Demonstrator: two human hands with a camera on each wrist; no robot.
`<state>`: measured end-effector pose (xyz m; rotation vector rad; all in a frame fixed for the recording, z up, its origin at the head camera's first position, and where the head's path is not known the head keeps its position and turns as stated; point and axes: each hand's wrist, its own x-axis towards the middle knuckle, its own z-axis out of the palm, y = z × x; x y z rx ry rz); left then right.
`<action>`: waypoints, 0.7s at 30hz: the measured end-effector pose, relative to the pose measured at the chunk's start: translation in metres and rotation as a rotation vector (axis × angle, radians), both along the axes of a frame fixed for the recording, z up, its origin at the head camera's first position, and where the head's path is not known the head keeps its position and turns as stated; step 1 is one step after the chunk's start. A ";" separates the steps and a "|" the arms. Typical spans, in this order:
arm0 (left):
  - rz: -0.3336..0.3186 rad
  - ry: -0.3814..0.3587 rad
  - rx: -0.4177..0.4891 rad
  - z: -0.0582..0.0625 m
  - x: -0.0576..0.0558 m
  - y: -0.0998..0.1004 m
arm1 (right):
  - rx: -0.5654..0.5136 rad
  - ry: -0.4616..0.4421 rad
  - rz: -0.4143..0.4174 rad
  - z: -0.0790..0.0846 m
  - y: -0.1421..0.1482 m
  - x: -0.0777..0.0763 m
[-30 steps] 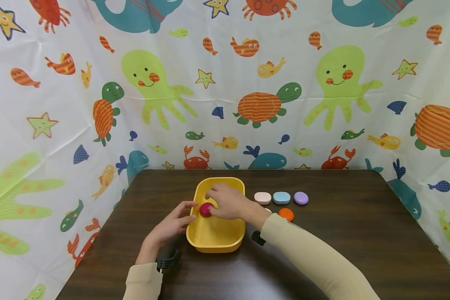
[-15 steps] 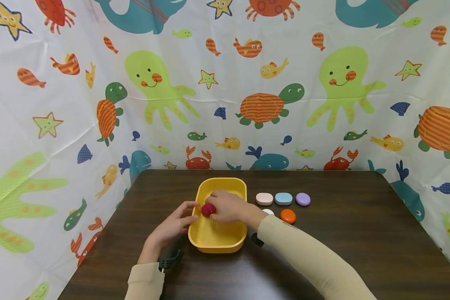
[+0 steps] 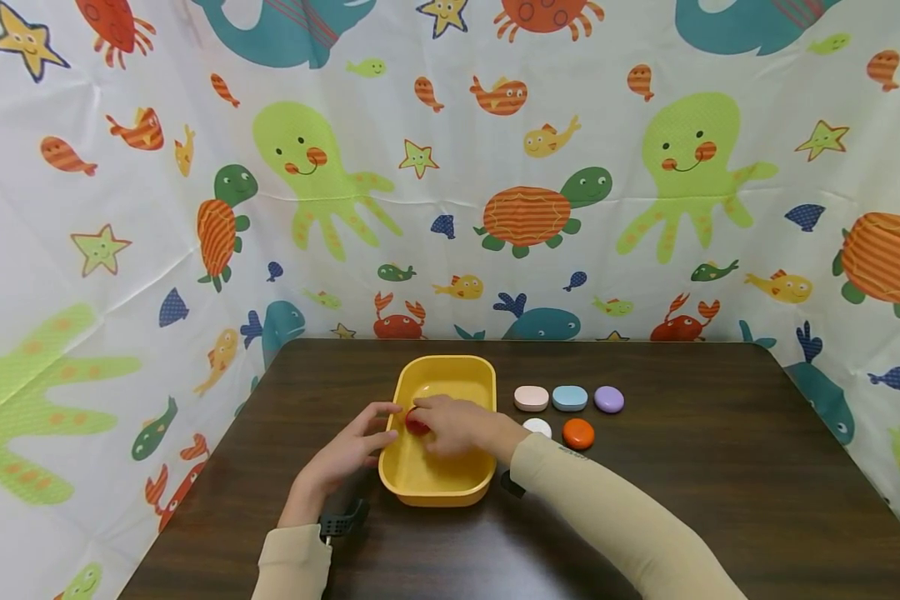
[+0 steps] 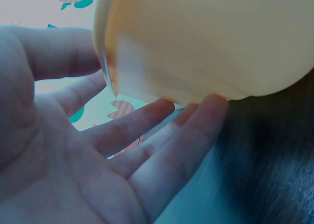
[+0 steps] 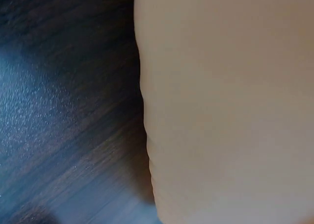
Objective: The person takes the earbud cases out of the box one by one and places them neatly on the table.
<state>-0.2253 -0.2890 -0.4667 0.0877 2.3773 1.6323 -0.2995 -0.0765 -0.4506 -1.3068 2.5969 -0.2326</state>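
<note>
In the head view my right hand (image 3: pixel 459 427) reaches into a yellow tub (image 3: pixel 435 492), fingers and thumb at a dark red round piece (image 3: pixel 416 423) near the tub's left wall. The fingers partly cover this piece. My left hand (image 3: pixel 345 450) holds the tub's left side. In the left wrist view, the left hand (image 4: pixel 93 145) has thumb and index finger at the rim, while the other fingers touch the outer wall of the tub (image 4: pixel 196 47) from below. A broad pale surface (image 5: pixel 221 106) fills most of the right wrist view; neither right fingers nor red piece show there.
Right of the tub lie a pink oblong piece (image 3: pixel 531 398), a light blue one (image 3: pixel 570 398) and a purple oval (image 3: pixel 609 399). Nearer are a white round piece (image 3: pixel 537 427), partly behind the right forearm, and an orange one (image 3: pixel 578 433). A patterned curtain (image 3: pixel 435 50) hangs behind the table (image 3: pixel 682 467).
My right hand has shifted slightly toward me inside the tub, and its fingers now cover more of the red piece. The left hand keeps its place on the tub. The head view has drifted a little.
</note>
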 end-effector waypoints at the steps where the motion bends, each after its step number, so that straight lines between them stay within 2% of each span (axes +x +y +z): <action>1: -0.002 0.001 0.001 0.000 0.000 0.000 | 0.006 -0.007 0.008 0.000 0.000 0.001; 7: -0.007 0.001 0.009 0.000 0.000 0.000 | 0.013 -0.032 0.029 0.001 -0.001 0.002; 21: 0.005 -0.003 0.004 0.002 0.001 0.001 | 0.048 0.066 0.034 0.000 -0.001 0.009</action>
